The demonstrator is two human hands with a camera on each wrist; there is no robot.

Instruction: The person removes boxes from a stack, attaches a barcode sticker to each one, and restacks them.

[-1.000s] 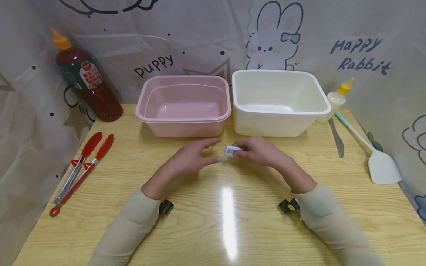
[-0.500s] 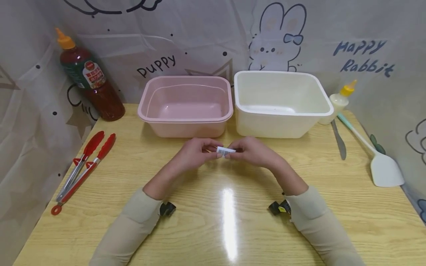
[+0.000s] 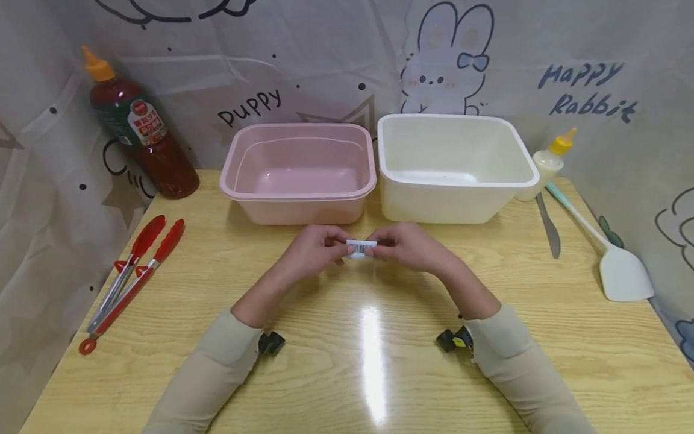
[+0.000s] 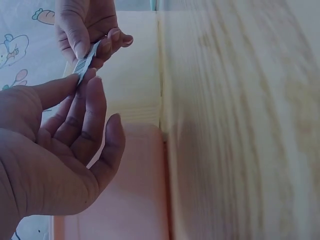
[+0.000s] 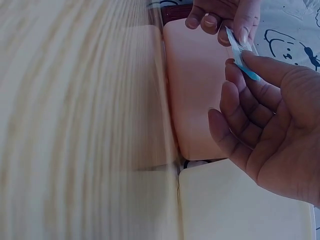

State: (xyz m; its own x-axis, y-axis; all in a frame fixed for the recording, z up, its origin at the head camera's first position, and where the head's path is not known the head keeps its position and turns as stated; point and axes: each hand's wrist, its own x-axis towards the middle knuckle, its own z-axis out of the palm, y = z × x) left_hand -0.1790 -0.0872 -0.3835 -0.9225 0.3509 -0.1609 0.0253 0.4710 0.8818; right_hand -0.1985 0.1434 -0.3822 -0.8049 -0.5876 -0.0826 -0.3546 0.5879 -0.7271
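Note:
A small, thin white packet (image 3: 361,248) with a barcode and a light blue edge is held between both hands, a little above the table and in front of the two tubs. My left hand (image 3: 313,252) pinches its left end between thumb and fingers. At the other end, the thumb and fingers of my right hand (image 3: 411,248) pinch it too. In the left wrist view the packet (image 4: 85,64) is seen nearly edge-on, its barcode facing the thumbs. The right wrist view shows the packet (image 5: 240,54) tilted, with its blue edge nearest the right hand. What kind of packet it is cannot be told.
Behind the hands stand a pink tub (image 3: 298,211) and a white tub (image 3: 439,205). Red-tipped tongs (image 3: 125,283) and a red sauce bottle (image 3: 143,132) are on the left. A yellow-capped squeeze bottle (image 3: 547,163), a knife (image 3: 549,226) and a white spatula (image 3: 626,274) are on the right.
A second ago only the right hand held the packet while the left hand was apart from it. The packet moved left, and the left hand took hold of its other end.

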